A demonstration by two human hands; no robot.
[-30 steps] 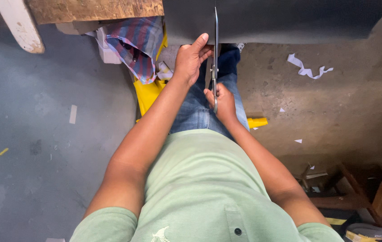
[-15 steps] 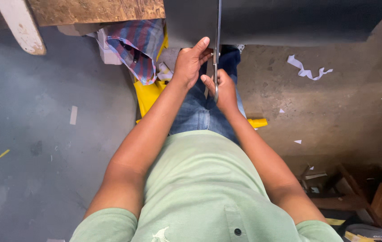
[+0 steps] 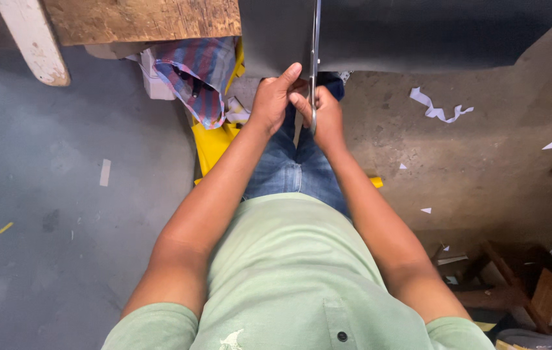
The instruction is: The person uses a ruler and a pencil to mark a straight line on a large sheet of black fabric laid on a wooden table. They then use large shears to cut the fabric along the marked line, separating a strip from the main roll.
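Soft, even daylight, brightest on the floor at right; the left side sits dimmer. Shadows are faint. Wide-angle bending shows at the edges. Focus is sharp, no glare.

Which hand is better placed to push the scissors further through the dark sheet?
Probably the right hand: it grips the handles of the scissors, whose blades already run up into the dark sheet. The left hand only pinches the sheet's edge beside them.
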